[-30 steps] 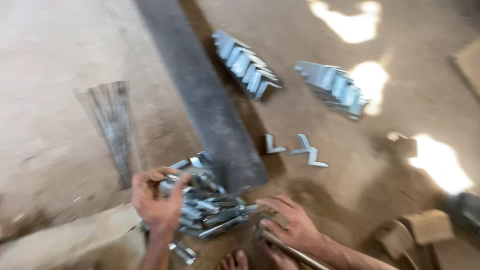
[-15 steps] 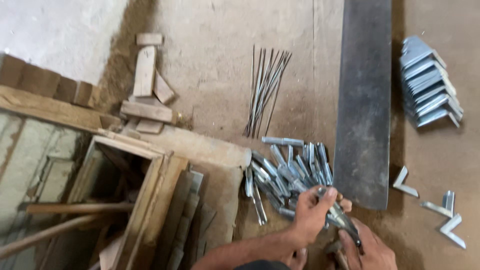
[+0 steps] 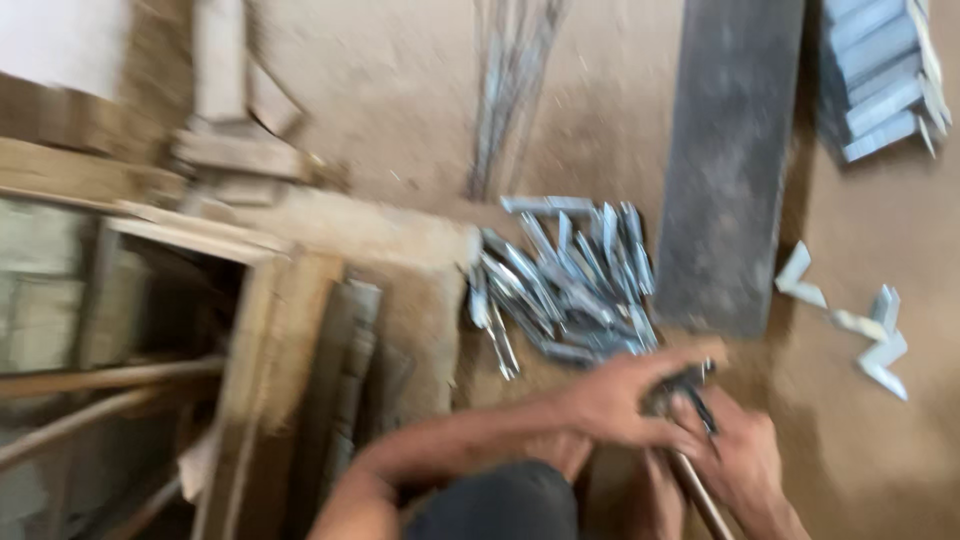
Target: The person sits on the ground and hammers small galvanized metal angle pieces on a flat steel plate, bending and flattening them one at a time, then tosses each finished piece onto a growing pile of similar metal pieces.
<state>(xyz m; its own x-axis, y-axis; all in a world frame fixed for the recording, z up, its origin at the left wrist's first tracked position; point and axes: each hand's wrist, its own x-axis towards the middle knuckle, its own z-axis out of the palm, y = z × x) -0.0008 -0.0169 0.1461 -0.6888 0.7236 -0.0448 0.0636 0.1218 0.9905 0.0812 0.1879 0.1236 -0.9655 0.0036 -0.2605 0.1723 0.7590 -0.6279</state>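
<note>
Hands' grip (image 3: 665,410) pinches metal piece (image 3: 685,385) beside bracket pile (image 3: 570,285)

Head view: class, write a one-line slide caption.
Both hands grip a dark tool beside a pile of metal brackets on a dusty floor.

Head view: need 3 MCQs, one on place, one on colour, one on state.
1. Where is the pile of metal pieces relative to the dark plank?
A. to its left
B. on top of it
C. to its right
2. Colour of the bent brackets?
A. red
B. silvery
C. black
3. What are the left hand and right hand doing?
A. resting apart
B. meeting on a small metal part
C. lifting the plank

A, pile lies left; B, pale metal sheen; B, both hands close together on it.
</note>
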